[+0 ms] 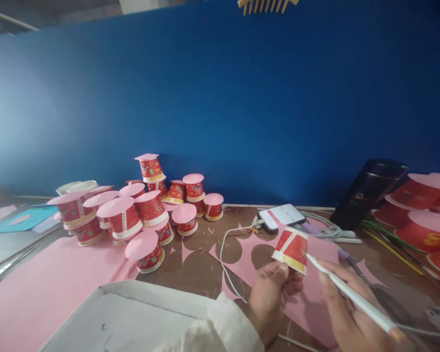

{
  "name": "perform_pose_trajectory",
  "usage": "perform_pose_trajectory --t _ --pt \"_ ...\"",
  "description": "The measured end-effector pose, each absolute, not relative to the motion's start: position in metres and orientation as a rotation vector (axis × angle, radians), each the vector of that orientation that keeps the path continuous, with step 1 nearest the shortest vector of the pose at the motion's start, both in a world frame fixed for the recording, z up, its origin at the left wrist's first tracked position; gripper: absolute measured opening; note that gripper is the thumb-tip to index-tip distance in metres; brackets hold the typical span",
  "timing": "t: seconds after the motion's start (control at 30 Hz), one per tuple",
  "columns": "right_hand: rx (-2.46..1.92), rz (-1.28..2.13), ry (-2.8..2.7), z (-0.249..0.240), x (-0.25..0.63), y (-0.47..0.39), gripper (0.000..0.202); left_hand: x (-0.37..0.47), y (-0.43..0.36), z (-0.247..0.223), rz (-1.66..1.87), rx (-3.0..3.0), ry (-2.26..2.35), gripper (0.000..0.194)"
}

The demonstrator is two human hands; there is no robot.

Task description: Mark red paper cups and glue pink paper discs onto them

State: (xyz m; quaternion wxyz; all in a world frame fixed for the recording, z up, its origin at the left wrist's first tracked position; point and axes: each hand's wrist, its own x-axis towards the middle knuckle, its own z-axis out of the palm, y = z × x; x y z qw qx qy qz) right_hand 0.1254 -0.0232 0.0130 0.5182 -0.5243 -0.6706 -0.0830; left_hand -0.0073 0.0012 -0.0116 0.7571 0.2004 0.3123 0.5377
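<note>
A red paper cup [293,247] with a yellow band and white rim is held in my left hand [273,293], the fingers pinching it near its rim. It is tilted, rim side down. My right hand [346,305] is closed round a slim white pen-shaped tool [352,293], held like a pen. The tool's tapered tip points at the right side of the cup and looks close to or touching it. Below the hands lies a sheet of pink paper [313,303] with round holes cut out of it.
Upturned red cups topped with pink paper [119,215] cluster at left, more red cups [423,227] at right. A phone [281,217], a white cable [223,254], a black flask [368,193] and pink sheets [66,278] lie around. A blue partition [220,107] stands behind.
</note>
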Motion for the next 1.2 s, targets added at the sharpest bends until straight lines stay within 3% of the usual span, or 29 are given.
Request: perform_pose_trajectory --t 0.5,1.2 --pt "-1.186 -0.154 -1.752 0.013 0.128 -0.020 0.020 -0.008 0.002 -0.009 1.181 0.356 0.571 0.044" --pt "-1.210 -0.239 -1.745 0.010 0.130 -0.016 0.016 -0.009 0.002 -0.009 1.130 0.330 0.648 0.043"
